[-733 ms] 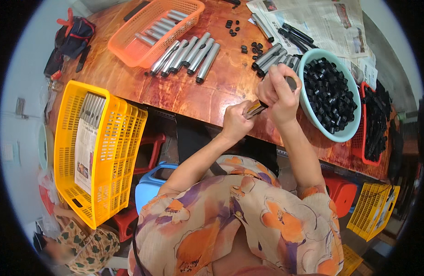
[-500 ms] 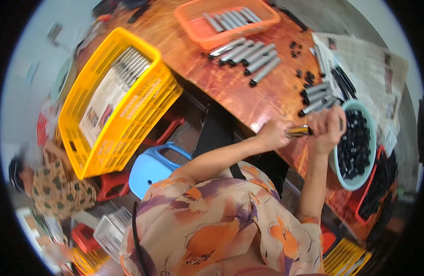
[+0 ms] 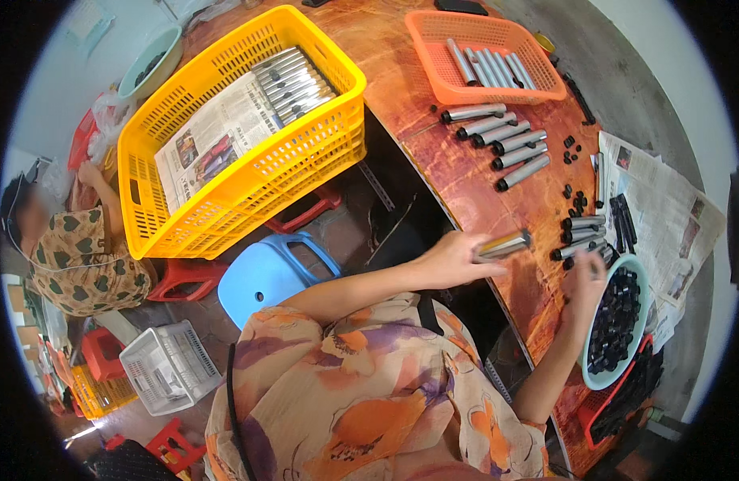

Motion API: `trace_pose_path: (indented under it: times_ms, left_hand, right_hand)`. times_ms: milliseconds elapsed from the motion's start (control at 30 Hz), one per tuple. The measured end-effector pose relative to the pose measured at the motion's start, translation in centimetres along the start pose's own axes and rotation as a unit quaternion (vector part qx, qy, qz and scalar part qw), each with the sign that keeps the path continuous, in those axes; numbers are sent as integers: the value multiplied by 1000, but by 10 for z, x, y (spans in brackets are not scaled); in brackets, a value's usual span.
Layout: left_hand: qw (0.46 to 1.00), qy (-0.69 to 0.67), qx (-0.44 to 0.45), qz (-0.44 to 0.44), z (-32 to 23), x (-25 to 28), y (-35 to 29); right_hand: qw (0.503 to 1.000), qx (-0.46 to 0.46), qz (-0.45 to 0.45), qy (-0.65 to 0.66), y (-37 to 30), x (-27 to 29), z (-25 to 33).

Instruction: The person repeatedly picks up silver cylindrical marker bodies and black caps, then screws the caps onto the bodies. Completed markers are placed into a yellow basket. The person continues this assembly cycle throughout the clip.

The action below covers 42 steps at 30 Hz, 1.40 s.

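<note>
By the table edge [image 3: 443, 191], gripping silver tube [image 3: 504, 245] pointing rightward in left hand [image 3: 454, 260], can't tell grip of right hand [image 3: 586, 282] nearby.

Blur on the right grip [image 3: 587, 278] hides whether it touches the metal tubes [image 3: 586, 233].

Close, wide fisheye view from head height, downward over the table [image 3: 490, 204]

I am in what looks like an assembly workshop: my wooden worktable [image 3: 482, 212] bears rows of matching metal tubes [image 3: 520, 142], a pale-green basin [image 3: 603, 381] heaped with small black parts [image 3: 614, 325] and an orange basket [image 3: 506, 96] of more tubes. Left of the table are a tube-packed yellow crate [image 3: 265, 204] and, farther off, a co-worker [image 3: 89, 264].
</note>
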<state>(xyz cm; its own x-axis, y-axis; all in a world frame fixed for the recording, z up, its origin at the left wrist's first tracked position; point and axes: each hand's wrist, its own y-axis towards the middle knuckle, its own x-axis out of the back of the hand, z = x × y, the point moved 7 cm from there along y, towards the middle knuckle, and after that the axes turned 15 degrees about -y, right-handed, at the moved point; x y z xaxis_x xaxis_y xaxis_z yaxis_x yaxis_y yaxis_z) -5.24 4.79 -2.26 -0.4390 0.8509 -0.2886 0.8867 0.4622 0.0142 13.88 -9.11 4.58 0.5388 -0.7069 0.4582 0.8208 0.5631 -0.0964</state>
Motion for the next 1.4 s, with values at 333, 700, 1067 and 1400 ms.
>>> trace_pose_path:
  times_ms: [333,700,1067,1400]
  left_hand:
    - [913,93,-61,-393,-165,238,-120]
    - [927,-38,214,-306,-72,399,-50]
    - [903,-200,165,-342,-57,401,-45]
    - [897,-133,120,-403,-71,401,-70]
  right_hand:
    - [824,236,-156,-491,-27,-66,-25]
    - [804,251,-190,-504,-17,-68,-42]
    - [829,197,-171,-495,-15,-72,-38]
    - [832,211,-171,-483,-15,-75,-36]
